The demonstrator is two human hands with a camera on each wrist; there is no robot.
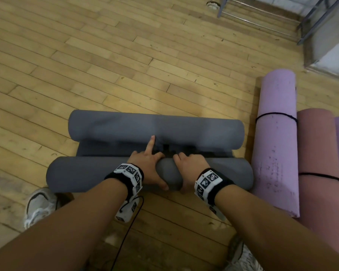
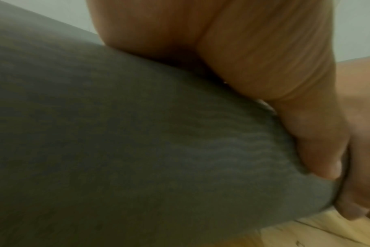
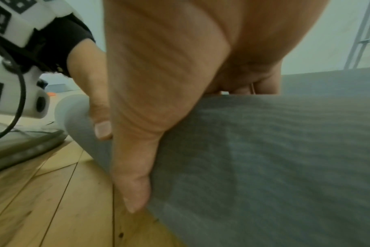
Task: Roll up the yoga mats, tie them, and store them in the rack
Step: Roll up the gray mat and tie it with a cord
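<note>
Floor: wooden floor (image 1: 125,55) carries everything; the metal rack (image 1: 262,18) stands at the far right, well beyond the mats.
Finished mats: a lilac roll (image 1: 275,133), tied with dark cord, lies to the right beside a pink roll (image 1: 319,153), both with their long axes running away from the person.
Grey mat: the near grey roll (image 1: 82,174) lies crosswise, left to right, directly under both hands; a second grey roll (image 1: 155,128) lies parallel just beyond, with a flat grey stretch between them.
Left hand (image 1: 151,169): wraps the near roll at its middle, thumb on the near side, index finger pointing forward.
Right hand (image 1: 190,169): curls over the same roll just beside the left, thumb (image 3: 135,192) reaching the floor.
Nearness: both hands are equally close, so I judge the roll must go straight forward.
</note>
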